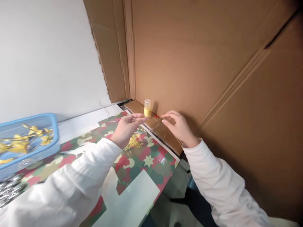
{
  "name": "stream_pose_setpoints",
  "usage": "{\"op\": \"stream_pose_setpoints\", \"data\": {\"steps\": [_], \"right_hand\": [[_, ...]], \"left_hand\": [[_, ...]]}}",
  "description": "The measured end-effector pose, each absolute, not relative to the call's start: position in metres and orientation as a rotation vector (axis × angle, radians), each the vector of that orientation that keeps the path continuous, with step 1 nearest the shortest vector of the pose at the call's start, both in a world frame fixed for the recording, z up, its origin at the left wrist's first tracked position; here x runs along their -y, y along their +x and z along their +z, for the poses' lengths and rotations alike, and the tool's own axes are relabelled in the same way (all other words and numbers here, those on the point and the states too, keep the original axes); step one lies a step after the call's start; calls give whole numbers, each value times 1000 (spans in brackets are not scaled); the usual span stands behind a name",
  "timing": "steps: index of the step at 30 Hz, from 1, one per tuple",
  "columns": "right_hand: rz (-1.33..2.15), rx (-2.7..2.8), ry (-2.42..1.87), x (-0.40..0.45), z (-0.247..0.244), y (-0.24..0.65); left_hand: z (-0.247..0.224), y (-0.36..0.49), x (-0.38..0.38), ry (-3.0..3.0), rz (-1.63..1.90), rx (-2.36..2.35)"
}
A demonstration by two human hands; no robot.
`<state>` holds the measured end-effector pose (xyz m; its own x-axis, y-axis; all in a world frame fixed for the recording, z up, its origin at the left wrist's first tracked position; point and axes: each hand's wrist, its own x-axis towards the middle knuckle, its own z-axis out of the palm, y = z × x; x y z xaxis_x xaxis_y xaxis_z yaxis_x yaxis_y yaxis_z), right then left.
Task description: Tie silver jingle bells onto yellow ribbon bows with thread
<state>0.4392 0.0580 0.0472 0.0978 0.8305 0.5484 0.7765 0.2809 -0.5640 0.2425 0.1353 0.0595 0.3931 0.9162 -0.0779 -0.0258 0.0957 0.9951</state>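
My left hand (129, 126) reaches over the table, its thumb and fingers close together in a pinch. Anything between those fingertips is too small to make out. Just past them a small clear bottle with yellow contents (147, 108) stands upright on a cardboard ledge (157, 126). To the right of the bottle, my right hand (178, 126) hovers by the ledge with bent fingers, a slight gap showing between thumb and fingertips. Below my left hand, a tangle of yellow thread (134, 141) lies on the camouflage-patterned table cover (151, 160).
A blue-rimmed plastic basket (56, 135) holding gold ribbon pieces (21, 145) is at the left. Silvery objects (10, 189) lie in front of it. A white sheet (132, 201) covers the near table edge. Tall cardboard panels (189, 56) rise behind the ledge and along the right.
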Motion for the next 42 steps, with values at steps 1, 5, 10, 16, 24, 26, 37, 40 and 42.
{"op": "stream_pose_setpoints", "data": {"steps": [1,5,10,16,24,26,37,40,42], "right_hand": [[173,1669,-1465,-56,53,430],[497,1715,-1367,-50,71,388],[430,1646,-1505,-73,78,366],[205,1447,-1788,-148,75,379],[346,1368,-1850,-172,89,362],[385,1379,-1726,-168,101,347],[995,1585,-699,-113,148,196],[1081,1575,-516,-103,148,174],[1112,1573,-432,-100,145,167]], "left_hand": [[62,236,-131,1267,863,-904],[70,207,-112,1266,840,-837],[82,158,-83,1352,870,-823],[77,79,-36,1989,483,-1061],[44,-2,2,2651,-243,-1442],[39,-9,4,2712,-274,-1403],[111,-36,-31,2248,1158,-1442],[136,-45,-39,1836,1380,-1287],[140,-51,-40,1651,1482,-1143]]}}
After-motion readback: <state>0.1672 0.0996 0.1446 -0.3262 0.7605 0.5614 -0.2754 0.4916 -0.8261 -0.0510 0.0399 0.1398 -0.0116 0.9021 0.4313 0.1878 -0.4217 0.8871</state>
